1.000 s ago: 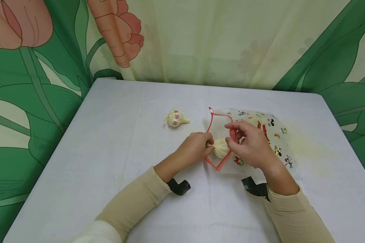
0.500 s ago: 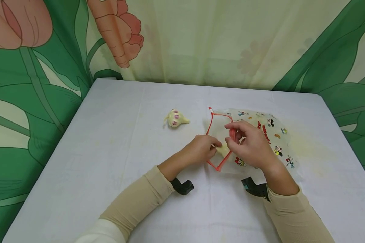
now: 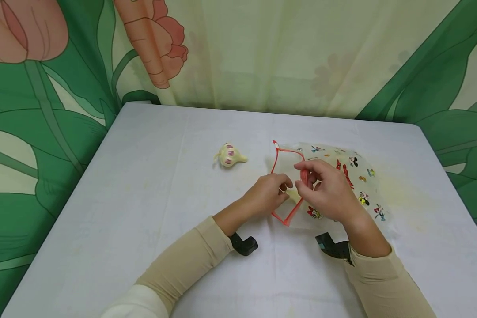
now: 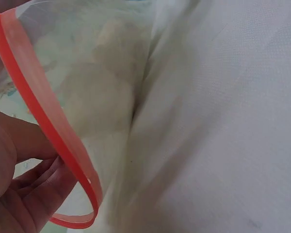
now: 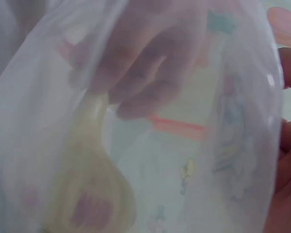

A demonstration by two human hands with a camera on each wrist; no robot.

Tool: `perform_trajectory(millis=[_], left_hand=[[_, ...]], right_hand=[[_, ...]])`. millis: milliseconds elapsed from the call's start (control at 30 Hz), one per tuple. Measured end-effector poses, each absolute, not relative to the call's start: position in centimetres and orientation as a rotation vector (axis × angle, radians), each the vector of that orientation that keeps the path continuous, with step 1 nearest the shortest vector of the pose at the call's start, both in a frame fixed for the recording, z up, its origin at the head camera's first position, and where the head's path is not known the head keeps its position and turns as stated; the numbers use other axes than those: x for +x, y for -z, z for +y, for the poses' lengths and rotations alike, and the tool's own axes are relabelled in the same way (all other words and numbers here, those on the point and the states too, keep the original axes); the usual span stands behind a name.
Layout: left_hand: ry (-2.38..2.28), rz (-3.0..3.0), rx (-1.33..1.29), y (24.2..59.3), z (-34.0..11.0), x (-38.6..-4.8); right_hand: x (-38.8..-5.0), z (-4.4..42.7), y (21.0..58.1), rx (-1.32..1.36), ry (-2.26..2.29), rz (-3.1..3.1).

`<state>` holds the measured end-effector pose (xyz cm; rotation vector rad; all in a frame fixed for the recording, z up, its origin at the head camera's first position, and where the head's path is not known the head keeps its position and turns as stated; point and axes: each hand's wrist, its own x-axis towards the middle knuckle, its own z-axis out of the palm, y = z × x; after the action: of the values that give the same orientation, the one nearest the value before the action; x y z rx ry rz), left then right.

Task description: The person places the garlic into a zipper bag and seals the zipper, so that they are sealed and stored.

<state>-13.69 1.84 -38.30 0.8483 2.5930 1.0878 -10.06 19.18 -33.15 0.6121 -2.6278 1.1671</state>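
Your right hand (image 3: 330,189) pinches the red rim (image 4: 37,107) of the translucent bag (image 3: 357,174), right of centre in the head view; its film looks limp and slippery, so that firmer edge seems the best hold. Inside it, a garlic bulb (image 5: 89,194) at the lower left of the right wrist view should handle light and firm, best taken by its neck, where your left hand's (image 3: 267,192) fingertips are, gripping or released you can't tell. Another bulb (image 3: 229,155) lies upper centre, outside the bag.
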Motion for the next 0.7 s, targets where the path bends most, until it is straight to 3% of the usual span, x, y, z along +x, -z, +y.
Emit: perform_trajectory(millis=[700], left_hand=[[-1.194,2.536,0.771,38.24,2.56,-13.07]], right_hand=[[-10.06,19.28,33.25,0.622,-1.178,-2.616]])
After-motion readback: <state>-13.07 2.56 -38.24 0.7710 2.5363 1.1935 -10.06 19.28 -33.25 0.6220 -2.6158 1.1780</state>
